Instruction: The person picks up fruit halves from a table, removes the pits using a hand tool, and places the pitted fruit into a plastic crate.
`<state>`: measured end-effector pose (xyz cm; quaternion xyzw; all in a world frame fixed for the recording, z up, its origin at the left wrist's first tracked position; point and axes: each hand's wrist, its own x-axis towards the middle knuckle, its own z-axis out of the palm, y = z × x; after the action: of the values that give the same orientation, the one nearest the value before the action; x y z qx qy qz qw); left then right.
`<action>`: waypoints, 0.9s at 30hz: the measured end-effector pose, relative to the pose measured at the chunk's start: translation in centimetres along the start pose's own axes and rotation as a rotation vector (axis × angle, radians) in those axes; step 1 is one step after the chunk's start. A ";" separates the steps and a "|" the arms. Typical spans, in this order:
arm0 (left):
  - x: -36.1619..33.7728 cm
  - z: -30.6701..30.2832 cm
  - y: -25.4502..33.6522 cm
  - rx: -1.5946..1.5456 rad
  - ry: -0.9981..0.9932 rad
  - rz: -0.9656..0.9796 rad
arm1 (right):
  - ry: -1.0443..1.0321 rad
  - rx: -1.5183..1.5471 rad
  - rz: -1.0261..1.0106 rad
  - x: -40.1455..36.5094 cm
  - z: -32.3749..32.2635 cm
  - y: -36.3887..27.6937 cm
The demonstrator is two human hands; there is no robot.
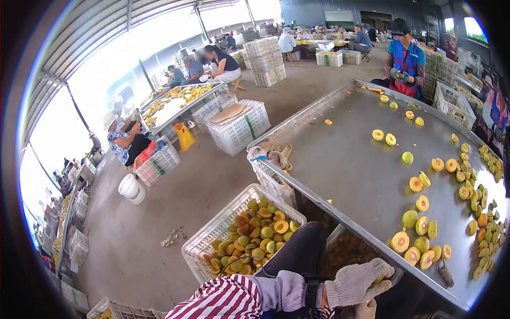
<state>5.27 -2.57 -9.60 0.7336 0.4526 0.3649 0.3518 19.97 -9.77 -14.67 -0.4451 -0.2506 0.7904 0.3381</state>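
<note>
My left hand [357,283], in a pale knit glove, is at the table's near edge with its fingers curled. A small dark yellowish patch shows between its fingers; I cannot make out whether it is held. Just below, bare fingers of my right hand [365,309] touch the glove's underside, the rest hidden. To the right, a short tool with a brown handle [445,273] lies on the metal table [350,175]. Near it sit cut yellow-green fruit halves [400,242], like peaches, some showing brown stones. A white crate [194,252] of fruit halves stands left of my leg.
Gloves [279,154] lie on the table's left corner. More fruit [486,234] is heaped along its right side. A person in a blue vest [406,64] sits at the far end. Stacked crates [264,61], a white bucket [132,189] and other workers' tables stand beyond.
</note>
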 end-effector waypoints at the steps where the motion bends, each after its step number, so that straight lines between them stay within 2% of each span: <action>1: 0.2 -0.4 0.1 0.085 -0.085 0.003 | -0.003 0.006 0.017 -0.2 0.5 -0.7; 2: 0.3 -0.4 -0.1 0.086 -0.077 0.006 | -0.006 -0.001 0.015 0.0 1.5 -1.0; 4: 1.0 0.3 -1.0 0.125 -0.120 0.102 | 0.248 0.085 -0.161 0.1 3.5 -1.0; 6: 1.5 0.7 -1.4 0.095 -0.082 0.166 | 0.253 0.084 -0.188 0.2 3.3 -0.9; 8: 2.0 0.3 -1.2 -0.005 -0.102 0.318 | 0.263 0.085 -0.208 0.0 2.4 -0.6; 10: 2.4 -0.1 -0.8 0.006 -0.152 0.249 | 0.000 0.284 -0.054 -0.5 1.0 -0.6; 12: 3.1 -0.1 -0.3 0.164 -0.302 -0.050 | 0.020 0.299 -0.068 0.3 0.3 0.2; 16: 3.5 0.3 -1.1 -0.071 -0.327 -0.029 | 0.078 0.298 -0.058 0.6 0.3 0.2; 17: 2.8 1.0 -1.8 -0.126 -0.203 0.123 | 0.083 0.302 -0.044 0.5 0.4 0.1; 20: 2.9 1.1 -2.6 -0.224 -0.211 0.206 | 0.102 0.327 -0.011 0.3 0.6 -0.4; 21: 3.2 0.7 -2.8 -0.235 -0.314 0.099 | 0.108 0.344 0.005 0.2 0.5 -0.6; 22: 3.4 0.4 -2.7 -0.236 -0.317 0.102 | 0.119 0.368 0.020 0.2 0.7 -0.8; 24: 3.4 -0.4 -2.4 -0.181 -0.438 -0.195 | 0.137 0.399 0.033 0.1 1.1 -1.3; 25: 3.3 -1.1 -1.4 -0.384 -0.486 -0.317 | 0.159 0.151 -0.061 0.1 1.8 -1.4; 26: 3.0 -0.8 -1.3 -0.384 -0.493 -0.320 | 0.179 -0.096 -0.148 0.1 2.1 -1.3; 27: 2.4 -0.4 -1.2 -0.279 -0.375 -0.266 | 0.103 0.044 -0.092 0.0 1.7 -1.2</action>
<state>5.27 0.12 -9.88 0.6671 0.4173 0.2318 0.5720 18.84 -9.16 -12.97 -0.4657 -0.2356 0.7555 0.3960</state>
